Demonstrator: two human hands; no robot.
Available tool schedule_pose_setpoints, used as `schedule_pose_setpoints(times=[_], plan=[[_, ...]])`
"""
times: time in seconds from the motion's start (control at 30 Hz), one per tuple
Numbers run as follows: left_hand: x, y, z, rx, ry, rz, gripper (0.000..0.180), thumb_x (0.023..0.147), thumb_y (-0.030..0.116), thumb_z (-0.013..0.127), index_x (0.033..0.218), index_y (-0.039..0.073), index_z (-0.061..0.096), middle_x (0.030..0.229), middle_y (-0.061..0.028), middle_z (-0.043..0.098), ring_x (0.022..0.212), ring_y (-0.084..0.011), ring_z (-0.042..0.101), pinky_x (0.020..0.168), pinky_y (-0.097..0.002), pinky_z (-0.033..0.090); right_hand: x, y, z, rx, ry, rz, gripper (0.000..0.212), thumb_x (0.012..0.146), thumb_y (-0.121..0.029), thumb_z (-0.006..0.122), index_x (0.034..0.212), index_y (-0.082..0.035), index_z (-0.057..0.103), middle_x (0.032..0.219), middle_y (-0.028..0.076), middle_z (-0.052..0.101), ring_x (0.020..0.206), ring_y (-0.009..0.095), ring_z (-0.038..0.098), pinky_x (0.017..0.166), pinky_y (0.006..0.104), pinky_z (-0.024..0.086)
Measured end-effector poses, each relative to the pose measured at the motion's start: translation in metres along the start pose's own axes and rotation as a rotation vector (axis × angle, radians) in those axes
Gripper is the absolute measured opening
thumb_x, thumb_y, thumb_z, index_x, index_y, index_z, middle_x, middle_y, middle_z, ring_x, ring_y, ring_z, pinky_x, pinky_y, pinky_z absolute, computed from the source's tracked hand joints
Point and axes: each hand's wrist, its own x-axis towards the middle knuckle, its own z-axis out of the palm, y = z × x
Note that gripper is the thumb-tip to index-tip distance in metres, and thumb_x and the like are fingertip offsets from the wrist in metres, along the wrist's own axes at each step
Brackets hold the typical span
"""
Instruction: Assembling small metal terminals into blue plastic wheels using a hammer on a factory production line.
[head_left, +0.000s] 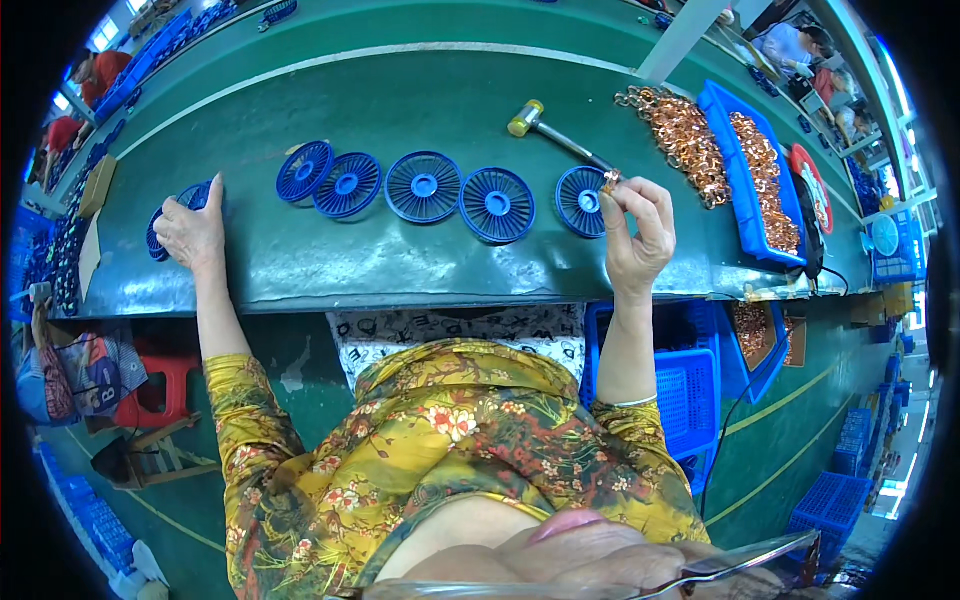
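Note:
At the left of the green workbench (330,250), my left hand (188,232) is closed on a blue spoked plastic wheel (156,243), thumb stretched up along it; the hand covers much of this wheel. My right hand (642,232) pinches a small copper-coloured ring (611,178) between thumb and fingertips, over the edge of another blue wheel (577,203). Between my hands several similar wheels stand in a row, among them a middle wheel (423,187) and a wheel to its right (497,204). The two leftmost of the row overlap.
A mallet with a yellow head (526,118) lies beyond the right wheel, handle toward my right hand. Farther right are a heap of copper rings (680,135) and a blue tray (752,225) of them. Blue baskets (690,400) stand below the bench edge; a red stool (165,385) is lower left.

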Motion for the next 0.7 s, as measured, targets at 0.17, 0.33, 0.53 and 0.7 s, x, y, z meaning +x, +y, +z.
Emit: schedule_pose_setpoints(times=[0.17, 0.33, 0.53, 0.7], plan=[[-0.023, -0.001, -0.035, -0.426, 0.03, 0.065, 0.049, 0.082, 0.043, 0.07, 0.086, -0.002, 0.052, 0.078, -0.0183, 0.059, 0.073, -0.0372, 0.059, 0.067, -0.0457, 0.046, -0.008, -0.017, 0.004, 0.024, -0.033, -0.039, 0.02, 0.072, -0.001, 0.077, 0.088, -0.005, 0.067, 0.083, 0.007, 0.062, 0.073, 0.02, 0.058, 0.06, 0.0282, 0.046], [-0.072, 0.067, -0.122, -0.987, -0.135, -0.063, 0.025, 0.094, 0.027, 0.061, 0.091, 0.003, 0.055, 0.079, -0.0036, 0.054, 0.069, -0.0139, 0.049, 0.066, -0.0293, 0.044, -0.017, -0.042, 0.022, 0.091, -0.177, -0.152, 0.022, 0.067, -0.001, 0.078, 0.085, -0.005, 0.065, 0.081, 0.007, 0.062, 0.07, 0.023, 0.058, 0.061, 0.0314, 0.046], [-0.122, 0.132, -0.182, -1.771, -0.894, -0.298, 0.025, 0.101, 0.03, 0.044, 0.092, 0.008, 0.05, 0.076, 0.0016, 0.049, 0.064, -0.0082, 0.055, 0.059, -0.0247, 0.049, -0.018, -0.081, 0.051, 0.276, -0.29, -0.254, 0.026, 0.063, -0.004, 0.081, 0.083, -0.005, 0.063, 0.078, 0.007, 0.063, 0.067, 0.023, 0.059, 0.059, 0.0325, 0.047], [-0.135, 0.14, -0.191, -1.751, -0.886, -0.117, 0.024, 0.101, 0.027, 0.046, 0.096, 0.004, 0.049, 0.08, 0.003, 0.047, 0.073, -0.004, 0.04, 0.065, -0.021, 0.038, -0.015, -0.085, 0.06, 0.198, -0.267, -0.276, 0.024, 0.061, -0.007, 0.081, 0.078, -0.008, 0.063, 0.076, 0.004, 0.059, 0.068, 0.021, 0.059, 0.058, 0.031, 0.048]])
